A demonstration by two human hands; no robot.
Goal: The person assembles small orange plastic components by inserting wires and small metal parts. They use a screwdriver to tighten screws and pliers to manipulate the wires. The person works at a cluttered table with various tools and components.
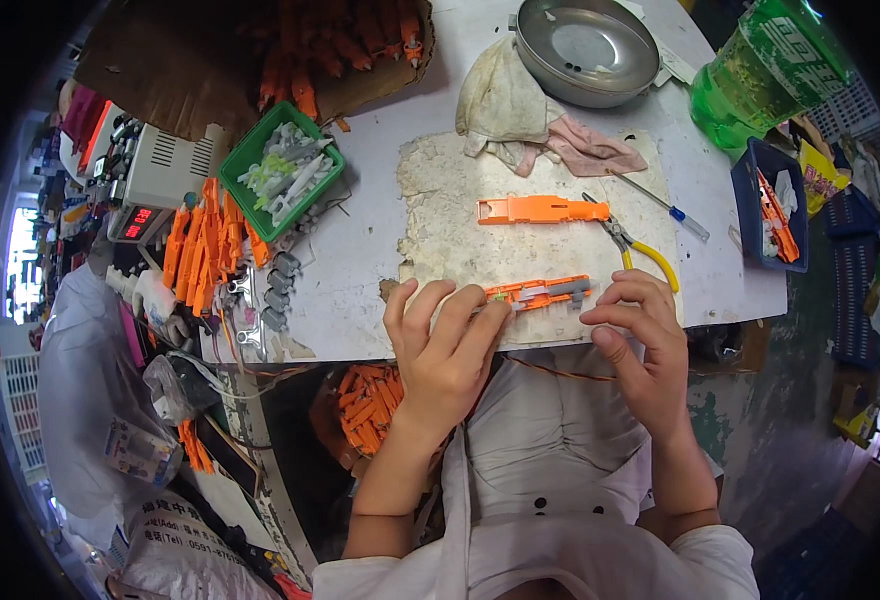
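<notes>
Worn white table (360, 200): both hands (545, 345) grasp an orange-and-grey part (540, 292) between them

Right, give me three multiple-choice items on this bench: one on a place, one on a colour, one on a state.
1. Where does the green tray of white parts sit?
A. at the table's left side
B. under the metal bowl
C. in the blue bin

2. What colour are the handles of the pliers?
A. red
B. yellow
C. black

3. How is the orange and grey part at the near table edge held?
A. by both hands
B. by one hand
C. by neither

Answers: 1 A, it stands left of the worn mat. 2 B, the curved handles are yellow. 3 A, the left hand and right hand each touch an end.
</notes>
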